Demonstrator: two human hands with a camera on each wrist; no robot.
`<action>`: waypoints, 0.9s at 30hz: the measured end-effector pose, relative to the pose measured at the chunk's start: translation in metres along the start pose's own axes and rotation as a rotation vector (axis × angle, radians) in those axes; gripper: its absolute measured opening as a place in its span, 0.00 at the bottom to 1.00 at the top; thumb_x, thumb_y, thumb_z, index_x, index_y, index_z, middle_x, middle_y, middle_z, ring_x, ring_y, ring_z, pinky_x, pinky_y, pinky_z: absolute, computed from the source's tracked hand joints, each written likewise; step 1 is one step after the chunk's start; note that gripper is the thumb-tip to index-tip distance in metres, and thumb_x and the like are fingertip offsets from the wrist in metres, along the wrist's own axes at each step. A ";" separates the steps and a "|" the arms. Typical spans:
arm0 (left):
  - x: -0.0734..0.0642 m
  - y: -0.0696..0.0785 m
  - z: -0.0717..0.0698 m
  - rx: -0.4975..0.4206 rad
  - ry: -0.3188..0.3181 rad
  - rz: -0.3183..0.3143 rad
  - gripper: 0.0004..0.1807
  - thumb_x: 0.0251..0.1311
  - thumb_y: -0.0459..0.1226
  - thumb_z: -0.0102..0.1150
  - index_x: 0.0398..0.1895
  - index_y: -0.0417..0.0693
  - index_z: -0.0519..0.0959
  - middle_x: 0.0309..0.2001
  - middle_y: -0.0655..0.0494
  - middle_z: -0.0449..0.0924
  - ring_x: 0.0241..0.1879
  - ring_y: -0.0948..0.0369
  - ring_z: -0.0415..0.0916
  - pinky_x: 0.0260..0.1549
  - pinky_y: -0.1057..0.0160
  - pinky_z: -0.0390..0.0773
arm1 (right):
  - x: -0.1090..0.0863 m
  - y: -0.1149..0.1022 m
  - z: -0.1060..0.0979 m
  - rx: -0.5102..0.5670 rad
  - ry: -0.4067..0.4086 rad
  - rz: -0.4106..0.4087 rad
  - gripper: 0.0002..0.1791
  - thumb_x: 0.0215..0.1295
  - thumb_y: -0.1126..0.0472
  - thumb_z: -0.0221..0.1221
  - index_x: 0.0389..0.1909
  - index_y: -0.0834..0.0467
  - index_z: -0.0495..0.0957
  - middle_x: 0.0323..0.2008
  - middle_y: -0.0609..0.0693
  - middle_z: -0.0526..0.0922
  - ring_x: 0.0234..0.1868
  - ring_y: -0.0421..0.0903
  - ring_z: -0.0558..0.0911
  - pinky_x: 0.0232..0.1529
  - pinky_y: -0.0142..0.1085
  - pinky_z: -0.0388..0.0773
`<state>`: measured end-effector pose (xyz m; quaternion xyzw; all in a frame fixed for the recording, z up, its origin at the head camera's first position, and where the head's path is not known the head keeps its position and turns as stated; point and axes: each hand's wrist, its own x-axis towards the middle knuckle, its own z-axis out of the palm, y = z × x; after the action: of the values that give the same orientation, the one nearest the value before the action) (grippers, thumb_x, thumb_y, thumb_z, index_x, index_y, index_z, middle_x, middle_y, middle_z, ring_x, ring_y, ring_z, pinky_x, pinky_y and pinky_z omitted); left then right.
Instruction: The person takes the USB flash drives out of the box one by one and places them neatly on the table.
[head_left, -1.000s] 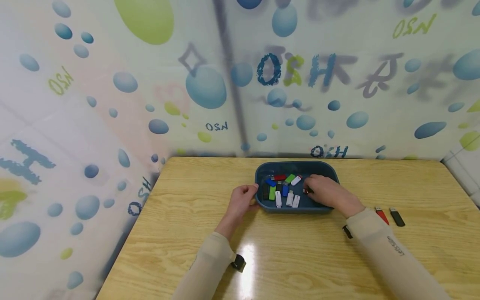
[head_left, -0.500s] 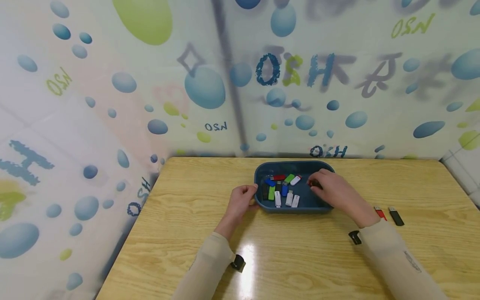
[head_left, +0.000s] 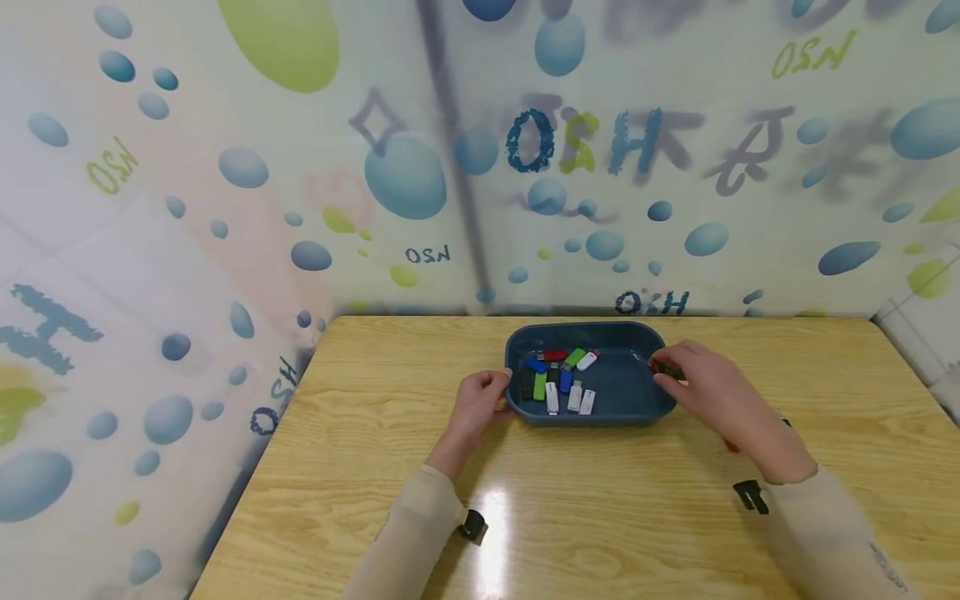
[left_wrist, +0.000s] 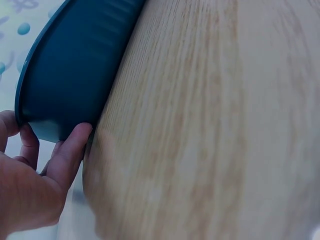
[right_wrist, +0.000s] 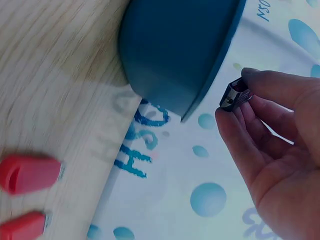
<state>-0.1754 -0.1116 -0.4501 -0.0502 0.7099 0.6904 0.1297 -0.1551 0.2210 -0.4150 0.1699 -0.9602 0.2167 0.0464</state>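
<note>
One USB stick (right_wrist: 232,96), likely light, stiff, best held edgewise: our right grip (head_left: 708,385) pinches it beside the tub (head_left: 628,382) our left grip (head_left: 477,405) clasps.

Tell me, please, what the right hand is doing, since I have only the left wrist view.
Observer: In the right wrist view, the right hand pinches a small item with a metal end, which looks like a USB stick.
Operator: Thank you. I see only the outside of the tray; may I ask what lies in it?
Observer: The head view shows USB sticks in red, green, blue, black and white, grouped toward its left side.
Operator: And is anything lying on the table beyond my picture?
Observer: Yes, the right wrist view shows two red sticks lying there, apart from the tray.
</note>
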 end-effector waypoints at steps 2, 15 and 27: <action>0.000 0.000 0.000 -0.003 0.000 -0.001 0.22 0.78 0.40 0.53 0.54 0.22 0.77 0.58 0.31 0.77 0.55 0.44 0.79 0.50 0.46 0.84 | -0.006 0.003 -0.003 0.011 0.020 0.007 0.12 0.69 0.65 0.66 0.49 0.67 0.82 0.45 0.61 0.81 0.42 0.56 0.83 0.42 0.53 0.84; 0.000 0.001 -0.001 0.009 0.001 -0.003 0.23 0.79 0.40 0.52 0.53 0.21 0.77 0.58 0.31 0.77 0.56 0.42 0.79 0.50 0.45 0.84 | -0.041 0.039 -0.020 -0.003 0.092 0.086 0.14 0.65 0.66 0.69 0.48 0.69 0.82 0.42 0.64 0.82 0.39 0.60 0.85 0.38 0.58 0.84; -0.004 0.002 0.001 0.008 0.014 0.016 0.22 0.78 0.40 0.53 0.51 0.21 0.78 0.56 0.32 0.79 0.53 0.44 0.81 0.46 0.48 0.86 | -0.072 0.076 -0.025 -0.007 0.142 0.147 0.12 0.64 0.68 0.69 0.46 0.69 0.83 0.37 0.61 0.84 0.36 0.63 0.85 0.31 0.57 0.82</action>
<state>-0.1722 -0.1109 -0.4475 -0.0486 0.7140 0.6882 0.1193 -0.1133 0.3186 -0.4347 0.0830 -0.9651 0.2276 0.0991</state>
